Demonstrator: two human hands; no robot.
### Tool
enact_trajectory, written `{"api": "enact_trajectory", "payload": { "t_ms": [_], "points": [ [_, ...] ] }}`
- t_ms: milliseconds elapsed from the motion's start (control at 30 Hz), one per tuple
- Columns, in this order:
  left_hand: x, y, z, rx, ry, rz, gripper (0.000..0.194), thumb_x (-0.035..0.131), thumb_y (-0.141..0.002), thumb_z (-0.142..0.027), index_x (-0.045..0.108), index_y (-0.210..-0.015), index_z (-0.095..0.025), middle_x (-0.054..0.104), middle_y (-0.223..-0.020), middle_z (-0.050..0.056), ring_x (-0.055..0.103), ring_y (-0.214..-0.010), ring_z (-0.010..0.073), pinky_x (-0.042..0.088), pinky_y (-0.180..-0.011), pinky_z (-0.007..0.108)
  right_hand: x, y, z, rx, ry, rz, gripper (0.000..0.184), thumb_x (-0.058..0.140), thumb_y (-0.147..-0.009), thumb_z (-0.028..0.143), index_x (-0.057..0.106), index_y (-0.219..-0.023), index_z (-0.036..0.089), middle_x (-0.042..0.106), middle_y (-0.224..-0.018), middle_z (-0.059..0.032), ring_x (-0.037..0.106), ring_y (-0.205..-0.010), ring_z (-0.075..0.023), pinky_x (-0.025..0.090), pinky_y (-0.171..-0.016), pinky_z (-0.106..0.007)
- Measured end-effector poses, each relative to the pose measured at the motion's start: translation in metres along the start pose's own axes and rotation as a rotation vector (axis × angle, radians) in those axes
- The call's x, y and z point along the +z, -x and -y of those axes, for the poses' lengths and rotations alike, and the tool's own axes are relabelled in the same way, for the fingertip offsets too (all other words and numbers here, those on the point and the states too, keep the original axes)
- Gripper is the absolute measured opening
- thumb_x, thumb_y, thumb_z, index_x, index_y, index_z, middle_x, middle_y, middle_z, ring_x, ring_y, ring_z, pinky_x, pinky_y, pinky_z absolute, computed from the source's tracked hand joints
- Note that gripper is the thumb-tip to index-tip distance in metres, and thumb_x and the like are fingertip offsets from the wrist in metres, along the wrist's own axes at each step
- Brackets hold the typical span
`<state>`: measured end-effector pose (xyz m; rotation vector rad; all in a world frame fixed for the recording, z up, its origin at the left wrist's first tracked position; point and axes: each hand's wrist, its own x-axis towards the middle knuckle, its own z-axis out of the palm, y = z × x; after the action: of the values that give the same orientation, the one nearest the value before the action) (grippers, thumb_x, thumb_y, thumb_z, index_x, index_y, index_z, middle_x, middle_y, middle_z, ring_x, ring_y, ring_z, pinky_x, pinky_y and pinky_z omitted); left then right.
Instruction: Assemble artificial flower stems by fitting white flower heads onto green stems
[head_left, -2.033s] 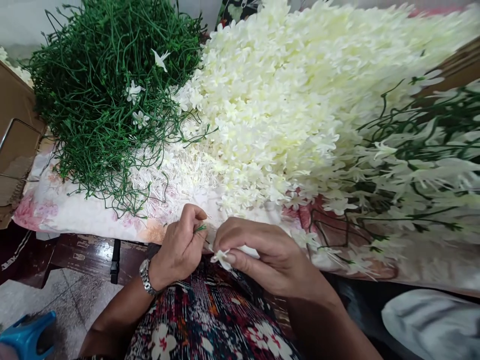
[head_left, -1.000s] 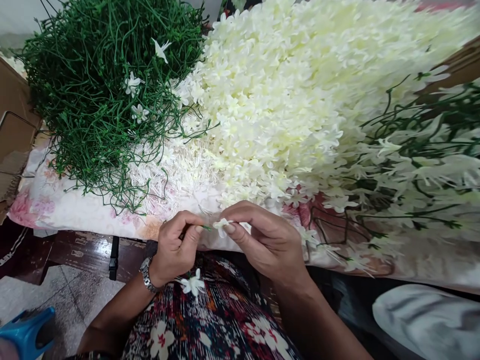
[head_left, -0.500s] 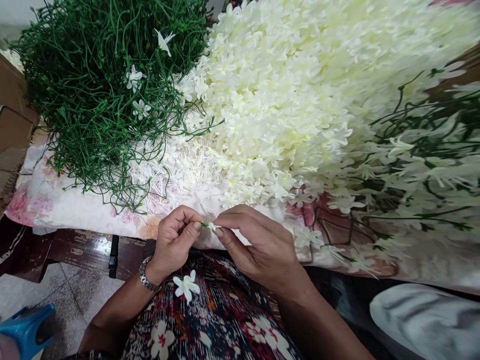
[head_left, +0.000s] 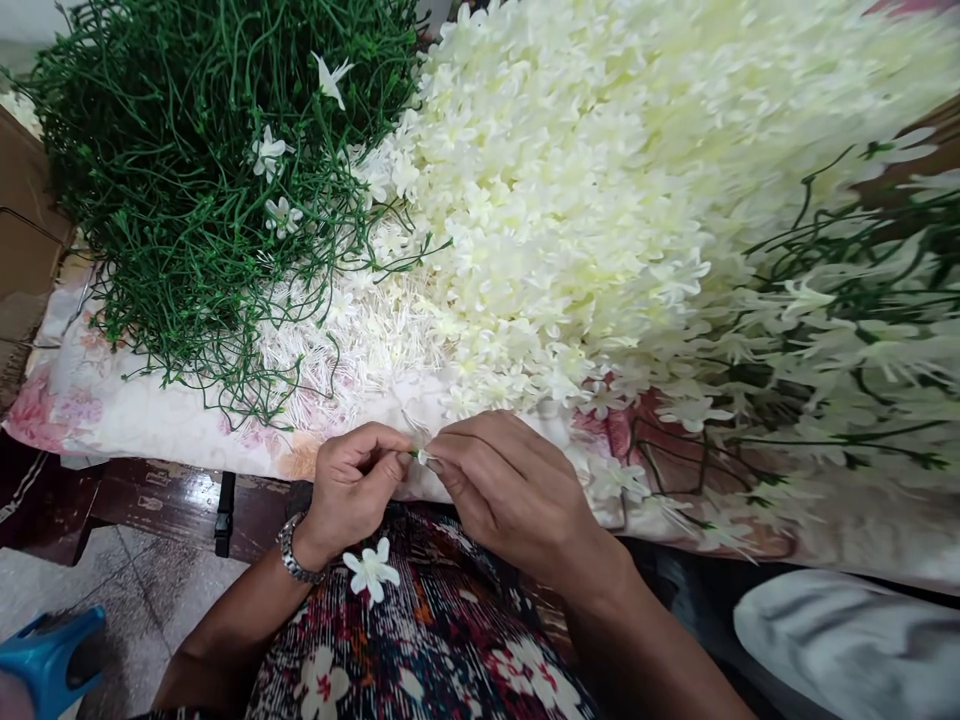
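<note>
My left hand (head_left: pixel 354 488) is closed, pinching a thin green artificial stem (head_left: pixel 414 454) between thumb and forefinger. Below that hand hangs a white artificial flower (head_left: pixel 371 572), in front of the patterned clothing; its link to the pinched stem is hidden. Closed at its fingertips, my right hand (head_left: pixel 517 495) pinches a small white flower piece (head_left: pixel 424 458) at the tip of the stem. The two hands nearly meet at the near edge of the floral cloth (head_left: pixel 187 425). My fingers cover most of the flower piece.
Green stems (head_left: pixel 202 180) are heaped at back left, beside a large pile of white petals (head_left: pixel 570 210). White stamens (head_left: pixel 352 335) lie between. Assembled flower stems (head_left: pixel 862 340) lie at right. A cardboard box (head_left: pixel 26 240) stands at left, with a blue plastic object (head_left: pixel 56 660) below.
My right fingertips have closed in on the flower piece, covering more of it and coming nearer to my left fingertips. The hanging flower stays almost where it was.
</note>
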<state>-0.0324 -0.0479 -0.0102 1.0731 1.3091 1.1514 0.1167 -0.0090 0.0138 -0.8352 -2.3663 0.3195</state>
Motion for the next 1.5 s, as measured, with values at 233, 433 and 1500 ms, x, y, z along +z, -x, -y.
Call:
{"api": "enact_trajectory", "payload": {
  "t_ms": [233,433,1500],
  "points": [
    [0.004,-0.001,-0.004,-0.014,-0.026,-0.007,0.011,0.051,-0.072,-0.02,0.056,-0.066,-0.013,0.048,-0.05,-0.002,0.041,-0.045,0.0055,0.034,-0.042,0.016,0.003,0.001,-0.002,0.029,-0.058,-0.003,0.011,0.046,-0.075,0.006,0.05,-0.081,0.016,0.054,-0.068,-0.0049,0.049,-0.069,-0.0145,0.043,-0.061,-0.028],
    [0.004,-0.001,-0.005,-0.02,-0.028,-0.027,0.01,0.05,-0.071,-0.018,0.055,-0.064,-0.013,0.047,-0.05,-0.003,0.04,-0.044,0.0054,0.034,-0.041,0.017,0.006,-0.002,-0.001,0.03,-0.062,-0.016,0.012,0.045,-0.076,0.007,0.049,-0.08,0.017,0.054,-0.067,-0.0045,0.049,-0.068,-0.0146,0.043,-0.06,-0.028],
    [-0.002,0.0,0.003,-0.013,0.176,0.041,0.011,0.057,-0.072,-0.022,0.056,-0.066,-0.013,0.05,-0.053,-0.003,0.042,-0.045,0.0046,0.035,-0.042,0.015,-0.002,0.004,0.0,0.041,-0.19,-0.062,0.021,0.053,-0.07,0.006,0.054,-0.088,0.016,0.057,-0.075,-0.0045,0.052,-0.071,-0.0127,0.046,-0.062,-0.027]
  ]
}}
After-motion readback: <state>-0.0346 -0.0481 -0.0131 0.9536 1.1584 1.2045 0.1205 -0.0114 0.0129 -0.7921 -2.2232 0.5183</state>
